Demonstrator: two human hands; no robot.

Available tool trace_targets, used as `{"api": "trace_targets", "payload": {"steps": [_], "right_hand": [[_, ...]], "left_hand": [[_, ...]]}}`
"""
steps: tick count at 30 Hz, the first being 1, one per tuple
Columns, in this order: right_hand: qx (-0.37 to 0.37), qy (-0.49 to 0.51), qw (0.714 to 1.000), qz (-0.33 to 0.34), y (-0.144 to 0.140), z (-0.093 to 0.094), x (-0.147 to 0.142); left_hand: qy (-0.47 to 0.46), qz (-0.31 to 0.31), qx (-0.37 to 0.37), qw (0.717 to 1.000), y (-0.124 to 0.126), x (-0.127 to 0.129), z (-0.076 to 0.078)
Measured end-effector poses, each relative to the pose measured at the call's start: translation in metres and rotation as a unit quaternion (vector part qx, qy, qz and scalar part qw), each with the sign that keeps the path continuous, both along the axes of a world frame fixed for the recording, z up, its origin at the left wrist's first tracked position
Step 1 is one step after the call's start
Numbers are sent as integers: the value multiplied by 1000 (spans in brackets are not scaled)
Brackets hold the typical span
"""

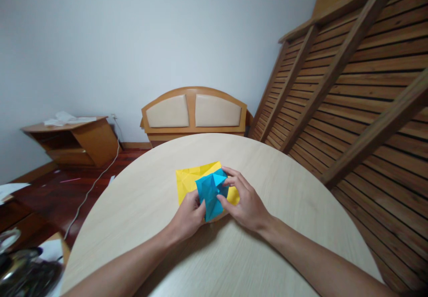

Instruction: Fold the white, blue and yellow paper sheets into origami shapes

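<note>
Two hands on folded blue paper [210, 193]: left hand [187, 219] pinching lower left edge, right hand [245, 203] pinching right side. Yellow sheet [189, 179] beneath, flat on round table [140, 199].

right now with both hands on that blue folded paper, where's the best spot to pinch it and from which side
Probably the lower pointed end of the blue folded paper, pinched from the near side. The folds look stacked there, so it seems stiffer, and that tip overhangs the yellow sheet. The left hand and right hand already hold its two side edges; the raised top flap looks thin and easily bent.
</note>
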State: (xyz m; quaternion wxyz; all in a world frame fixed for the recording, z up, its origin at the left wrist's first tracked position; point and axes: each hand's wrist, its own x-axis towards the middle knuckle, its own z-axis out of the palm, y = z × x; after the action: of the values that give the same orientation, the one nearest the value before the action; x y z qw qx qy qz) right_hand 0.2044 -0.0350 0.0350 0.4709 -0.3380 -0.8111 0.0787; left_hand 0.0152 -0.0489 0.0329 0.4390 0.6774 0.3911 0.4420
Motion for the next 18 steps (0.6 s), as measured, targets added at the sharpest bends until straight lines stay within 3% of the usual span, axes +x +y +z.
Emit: {"api": "trace_targets", "payload": {"steps": [5,9,18], "right_hand": [[-11,66,998,11,0,0,-1],[-66,149,986,35,0,-2,-1],[-124,264,956,32,6,1,2]], "left_hand": [[-3,-19,8,1000,-2,2,-1],[-9,-13,9,1000,-1,3,-3],[-74,84,-52,992,5,2,-6]]}}
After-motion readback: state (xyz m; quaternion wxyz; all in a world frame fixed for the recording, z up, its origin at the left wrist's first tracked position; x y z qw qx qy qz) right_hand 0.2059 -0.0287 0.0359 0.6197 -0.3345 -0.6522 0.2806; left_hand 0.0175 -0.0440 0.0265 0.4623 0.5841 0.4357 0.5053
